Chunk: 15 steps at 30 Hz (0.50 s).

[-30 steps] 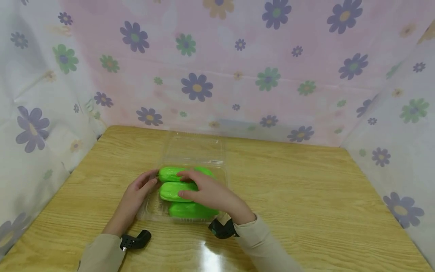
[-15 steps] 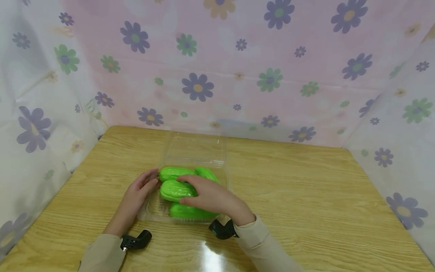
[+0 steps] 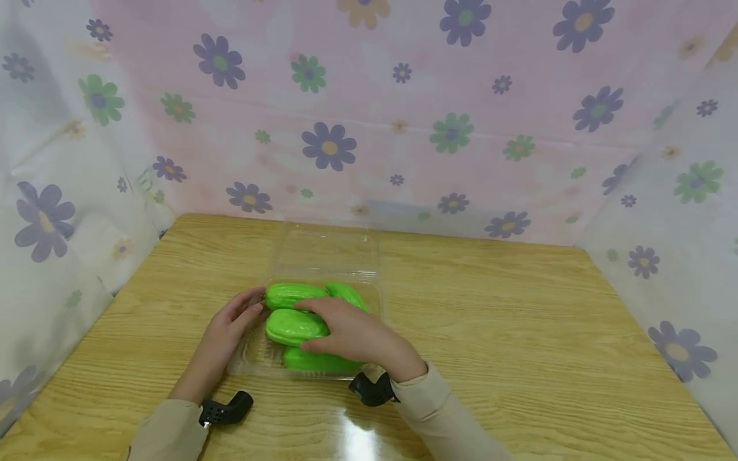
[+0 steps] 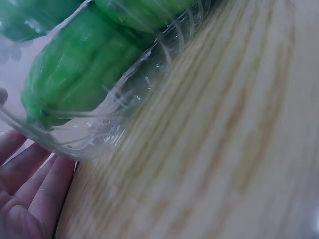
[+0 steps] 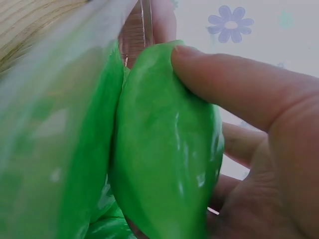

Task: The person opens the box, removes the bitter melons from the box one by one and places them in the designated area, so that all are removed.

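Observation:
My right hand [image 3: 352, 330] grips the middle one of several glossy green cucumbers [image 3: 295, 326], thumb on its near side and fingers on its far side. Close up in the right wrist view, the thumb presses on that cucumber [image 5: 164, 144] and the fingers curl behind it. The cucumbers lie in a clear plastic clamshell box [image 3: 254, 368]. My left hand [image 3: 227, 326] holds the box's left edge, fingers along the outer wall and thumb at the rim. In the left wrist view its fingers [image 4: 47, 184] touch the clear wall below a cucumber's end [image 4: 75, 74].
The box's clear lid [image 3: 328, 250] lies folded back, away from me. Another cucumber [image 3: 296, 294] lies at the far side, a slanted one [image 3: 348, 294] at the right, one [image 3: 319, 360] at the near side. A flowered cloth [image 3: 380, 115] closes off the wooden table [image 3: 490, 320].
The middle cucumber has shifted slightly toward the near side under my right hand, leaving a wider gap to the far one. The left hand stays at the box's edge.

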Motion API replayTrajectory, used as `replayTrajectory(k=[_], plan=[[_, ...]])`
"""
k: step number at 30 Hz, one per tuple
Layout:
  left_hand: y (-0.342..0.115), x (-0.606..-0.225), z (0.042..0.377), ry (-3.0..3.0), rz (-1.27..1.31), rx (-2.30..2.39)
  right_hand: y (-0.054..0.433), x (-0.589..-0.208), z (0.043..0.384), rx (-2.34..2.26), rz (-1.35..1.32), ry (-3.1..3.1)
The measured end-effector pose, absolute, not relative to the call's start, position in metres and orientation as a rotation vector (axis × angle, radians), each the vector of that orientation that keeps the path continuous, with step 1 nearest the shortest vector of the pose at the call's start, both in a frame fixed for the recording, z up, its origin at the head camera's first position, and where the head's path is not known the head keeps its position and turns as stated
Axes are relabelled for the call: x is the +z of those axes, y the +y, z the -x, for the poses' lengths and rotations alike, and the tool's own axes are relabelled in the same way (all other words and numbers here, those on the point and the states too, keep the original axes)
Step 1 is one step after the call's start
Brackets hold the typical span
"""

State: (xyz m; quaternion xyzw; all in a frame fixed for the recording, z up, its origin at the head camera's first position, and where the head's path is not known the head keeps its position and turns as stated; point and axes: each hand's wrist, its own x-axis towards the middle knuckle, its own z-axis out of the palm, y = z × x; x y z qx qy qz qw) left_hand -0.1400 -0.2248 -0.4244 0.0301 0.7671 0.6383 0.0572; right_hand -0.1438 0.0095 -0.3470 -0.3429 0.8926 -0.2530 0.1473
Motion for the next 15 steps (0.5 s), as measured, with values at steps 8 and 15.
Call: replayTrajectory(k=[8, 15], plan=[[-0.224, -0.423, 0.139, 2.358, -0.092, 1.897, 0.013, -0.346, 0.143, -0.786, 0.97, 2.579], [-0.224, -0.422, 0.139, 2.323, -0.093, 1.923, 0.022, -0.34, 0.144, -0.95, 0.862, 2.514]])
